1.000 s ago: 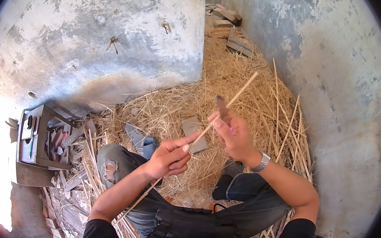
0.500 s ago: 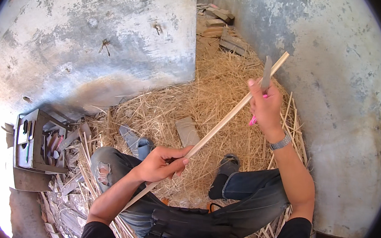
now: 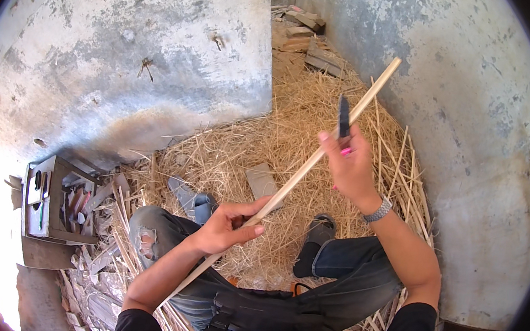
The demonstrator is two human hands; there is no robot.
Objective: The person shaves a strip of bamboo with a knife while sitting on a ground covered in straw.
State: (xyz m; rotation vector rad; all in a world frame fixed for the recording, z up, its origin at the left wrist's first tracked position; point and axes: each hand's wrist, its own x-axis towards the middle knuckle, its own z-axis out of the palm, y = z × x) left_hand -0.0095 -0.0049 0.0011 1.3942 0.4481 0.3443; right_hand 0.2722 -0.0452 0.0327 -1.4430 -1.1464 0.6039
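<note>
A long, pale strip of split bamboo or wood runs slantwise from beside my left forearm up to the far right. My left hand grips it low down, thumb laid along the strip. In my right hand is a knife with a pink handle, mostly hidden in the fingers. Its dark-looking blade points away from me and lies by the strip's upper part. The right thumb is against or very near the strip; whether the blade touches it I cannot tell.
Straw-like shavings cover the floor. A small wooden stool or box with tools stands at the left. Loose strips lie by the right wall. A grey slipper lies near my left knee. Bricks are piled at the back.
My right hand has moved left and slightly nearer with the knife, whose blade now looks dark instead of light. The strip's far end has risen slightly. My left hand still grips it.
</note>
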